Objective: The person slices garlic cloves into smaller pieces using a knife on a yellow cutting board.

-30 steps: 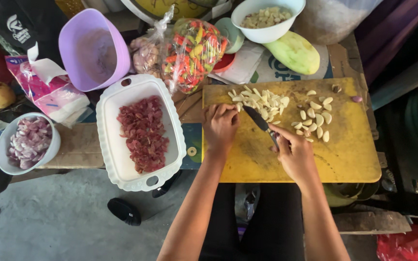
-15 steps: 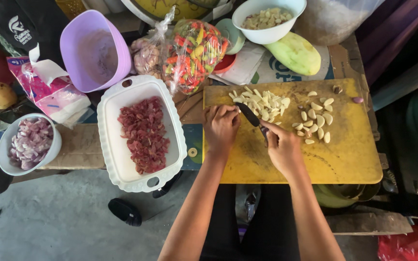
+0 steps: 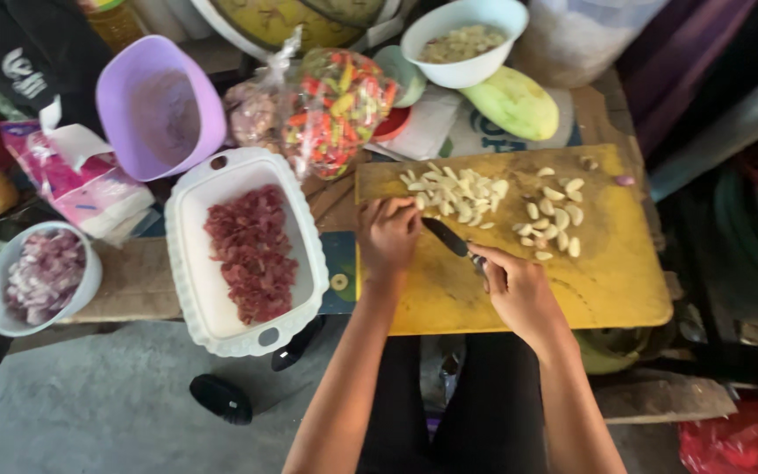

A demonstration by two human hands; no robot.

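Note:
On the yellow cutting board (image 3: 607,281) my right hand (image 3: 515,294) grips a dark-bladed knife (image 3: 447,239), its tip pointing up-left toward my left hand (image 3: 388,233). My left hand is curled on the board, fingertips at the edge of a pile of sliced garlic (image 3: 454,191); what lies under the fingers is hidden. Whole peeled garlic cloves (image 3: 554,219) lie just right of the knife.
A white rectangular tub (image 3: 190,290) with chopped red meat (image 3: 252,254) sits left of the board. Around it stand a purple bowl (image 3: 160,105), a bag of mixed chillies (image 3: 339,110), a white bowl (image 3: 462,39), a green fruit (image 3: 515,104), and a bowl of chopped shallots (image 3: 41,276).
My right hand drew the knife back toward my left hand and angled the blade flatter. The left hand stayed curled at the sliced garlic pile.

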